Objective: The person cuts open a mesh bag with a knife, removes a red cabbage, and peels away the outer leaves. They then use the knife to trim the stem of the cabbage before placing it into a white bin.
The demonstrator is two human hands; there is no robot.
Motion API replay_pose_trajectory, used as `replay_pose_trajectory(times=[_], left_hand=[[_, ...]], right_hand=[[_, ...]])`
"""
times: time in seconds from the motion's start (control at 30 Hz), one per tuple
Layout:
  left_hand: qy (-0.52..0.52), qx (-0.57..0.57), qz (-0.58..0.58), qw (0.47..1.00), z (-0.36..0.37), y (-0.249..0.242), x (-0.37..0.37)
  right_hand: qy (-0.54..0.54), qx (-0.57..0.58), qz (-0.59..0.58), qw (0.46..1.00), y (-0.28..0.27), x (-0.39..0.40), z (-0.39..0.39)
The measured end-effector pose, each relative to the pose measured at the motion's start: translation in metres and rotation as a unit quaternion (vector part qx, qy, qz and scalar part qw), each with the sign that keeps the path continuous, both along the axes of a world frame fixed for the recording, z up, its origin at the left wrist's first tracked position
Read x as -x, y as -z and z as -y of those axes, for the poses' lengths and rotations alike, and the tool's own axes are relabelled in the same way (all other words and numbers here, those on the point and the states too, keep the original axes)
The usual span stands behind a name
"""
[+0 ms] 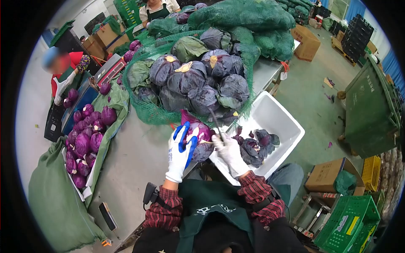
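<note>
My left hand (179, 152), in a white glove with blue fingers, grips a purple cabbage (204, 132) at the table edge. Some of its dark outer leaves hang loose below. Close by on the right, my right hand (230, 154) in a white glove is closed around a knife (217, 122), its thin blade pointing away from me. Beyond both hands, a green mesh sack (145, 110) lies open around several dark cabbages (187, 77) with pale cut stems. A white bin (287, 133) beside my right hand holds cut-off dark leaves (257, 147).
Trimmed purple cabbages (84, 141) fill a green sack (55, 198) on the left. Full mesh sacks (242, 17) are piled at the back. A co-worker (63, 71) handles cabbages at far left. A green wheeled bin (371, 109) and a green crate (348, 223) stand on the right.
</note>
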State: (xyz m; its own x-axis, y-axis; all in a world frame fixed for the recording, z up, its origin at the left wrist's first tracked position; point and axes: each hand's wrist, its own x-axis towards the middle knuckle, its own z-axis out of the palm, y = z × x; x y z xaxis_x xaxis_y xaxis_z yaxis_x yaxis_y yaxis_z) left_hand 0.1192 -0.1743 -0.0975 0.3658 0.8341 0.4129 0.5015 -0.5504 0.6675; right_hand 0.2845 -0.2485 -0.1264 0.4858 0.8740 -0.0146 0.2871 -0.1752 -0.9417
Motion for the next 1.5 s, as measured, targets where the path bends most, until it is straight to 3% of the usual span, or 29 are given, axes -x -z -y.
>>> replay_pose_trajectory(times=[0.03,0.07,0.1,0.17,0.23,0.27,0.3,0.37,0.4,0.43,0.5,0.57,0.7,0.73,0.77,0.87,0.93,0.97,1.03,1.1,1.17,1.23,1.27,1.3,1.37,1.4,1.43,1.5], left_hand=[[0.009,0.021,0.003,1.000,-0.001,-0.007,0.000],[0.012,0.052,0.003,0.999,0.000,-0.017,-0.001],[0.014,0.082,0.002,0.997,0.002,-0.024,-0.001],[0.030,0.056,-0.038,0.997,-0.001,-0.026,0.008],[0.047,0.028,-0.080,0.995,-0.004,-0.034,0.013],[0.007,0.081,-0.118,0.990,-0.003,-0.042,0.013],[-0.034,0.135,-0.153,0.978,-0.002,-0.046,0.013],[-0.044,0.120,-0.149,0.981,-0.004,-0.034,0.013],[-0.046,0.101,-0.128,0.986,-0.003,-0.030,0.013],[-0.048,0.080,-0.106,0.990,-0.002,-0.027,0.012],[-0.057,0.094,-0.126,0.986,0.007,-0.038,0.006],[-0.076,0.072,-0.175,0.979,0.013,-0.042,0.001],[-0.088,0.075,-0.172,0.978,0.019,-0.045,-0.001],[-0.090,0.074,-0.170,0.978,0.019,-0.044,-0.001],[-0.088,0.077,-0.164,0.980,0.019,-0.043,0.001],[-0.078,0.081,-0.134,0.984,0.016,-0.033,0.003],[-0.053,0.134,-0.089,0.986,0.019,-0.040,0.001],[0.000,0.121,0.018,0.993,0.011,-0.012,0.007],[0.127,0.231,0.190,0.946,0.011,-0.008,0.010],[0.153,0.267,0.216,0.926,0.007,-0.012,0.016],[0.179,0.304,0.240,0.904,0.001,-0.016,0.015],[0.191,0.234,0.293,0.907,-0.009,-0.025,0.004],[0.165,0.221,0.201,0.940,-0.013,-0.038,-0.003],[0.174,0.170,0.144,0.959,-0.018,-0.035,-0.013],[0.104,0.130,-0.030,0.986,-0.019,-0.036,-0.025],[0.103,0.105,-0.017,0.989,-0.024,-0.028,-0.028],[0.105,0.105,-0.018,0.989,-0.023,-0.031,-0.030],[0.135,0.104,0.006,0.985,-0.015,-0.035,-0.030]], right_hand=[[0.017,-0.075,0.075,0.994,0.006,0.007,-0.005],[0.039,0.041,0.053,0.997,0.010,0.000,-0.011],[0.070,0.021,0.030,0.997,0.001,-0.009,-0.011],[0.156,-0.068,-0.006,0.985,0.083,-0.045,-0.035],[0.177,0.073,0.130,0.973,0.080,-0.066,-0.023],[0.182,0.044,0.208,0.960,0.081,-0.072,-0.014],[0.196,0.003,0.212,0.957,0.088,-0.072,-0.009],[0.122,0.035,0.208,0.970,0.045,-0.048,0.005],[0.039,0.034,0.042,0.998,0.021,-0.031,0.015],[-0.017,0.059,0.016,0.998,-0.014,-0.015,0.024],[-0.086,0.059,-0.007,0.995,-0.032,0.004,0.022],[-0.036,0.011,0.231,0.972,-0.016,0.020,0.011],[-0.011,0.013,0.258,0.966,-0.015,0.020,0.003],[0.021,0.007,0.222,0.975,-0.021,0.016,0.005],[0.017,0.077,0.187,0.979,-0.021,0.008,0.002],[0.032,0.036,0.225,0.973,0.007,-0.003,0.001],[0.000,0.012,0.114,0.993,0.004,-0.003,0.002],[0.002,0.011,0.117,0.993,0.000,-0.004,0.003],[-0.018,0.104,-0.195,0.975,-0.014,-0.001,0.004],[0.036,-0.001,-0.054,0.998,0.003,0.012,-0.007],[0.062,-0.042,-0.033,0.997,0.006,0.014,-0.009],[0.100,-0.118,-0.018,0.988,0.001,0.013,-0.005],[0.079,-0.120,0.012,0.989,0.024,0.009,-0.014],[0.092,-0.120,0.120,0.981,0.009,0.011,-0.010],[0.101,-0.163,0.150,0.970,0.009,0.010,-0.011],[0.115,-0.195,0.076,0.971,0.008,0.006,-0.014],[0.129,-0.101,-0.027,0.986,0.017,-0.004,-0.018],[0.156,-0.048,-0.120,0.979,0.047,-0.038,-0.025]])
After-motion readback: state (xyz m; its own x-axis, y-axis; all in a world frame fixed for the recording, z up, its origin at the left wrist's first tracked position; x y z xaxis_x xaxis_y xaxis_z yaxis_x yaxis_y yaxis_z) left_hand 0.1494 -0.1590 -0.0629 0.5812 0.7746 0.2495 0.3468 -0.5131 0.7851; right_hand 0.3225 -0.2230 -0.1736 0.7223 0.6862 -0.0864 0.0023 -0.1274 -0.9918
